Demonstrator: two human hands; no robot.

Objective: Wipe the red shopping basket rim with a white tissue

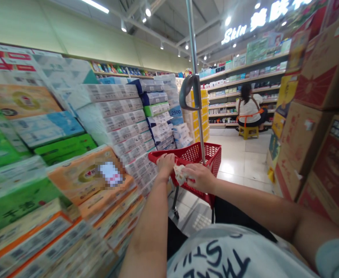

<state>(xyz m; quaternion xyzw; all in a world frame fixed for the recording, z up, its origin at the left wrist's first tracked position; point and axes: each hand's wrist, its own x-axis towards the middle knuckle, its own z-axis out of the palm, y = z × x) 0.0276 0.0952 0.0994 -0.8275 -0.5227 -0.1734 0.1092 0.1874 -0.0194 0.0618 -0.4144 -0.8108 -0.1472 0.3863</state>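
A red plastic shopping cart (215, 156) with a perforated basket stands right in front of me. The fingers of my left hand (166, 165) are closed round the left part of its red handle. Close beside it, my right hand (202, 177) is closed on a crumpled whitish thing (180, 174), soft-looking with faint coloured spots; its exact kind is unclear. This hand is also up against the cart's handle side. Rising from the basket is a metal pole (197, 63) with a grey loop grip (190, 92).
Packs of tissue paper (120, 116) are piled high along the left. Cardboard cartons (308, 135) are stacked on the right. Ahead, on the tiled floor (233, 154), a person (249, 108) sits on a yellow stool (248, 132) facing the stocked shelves (224, 92).
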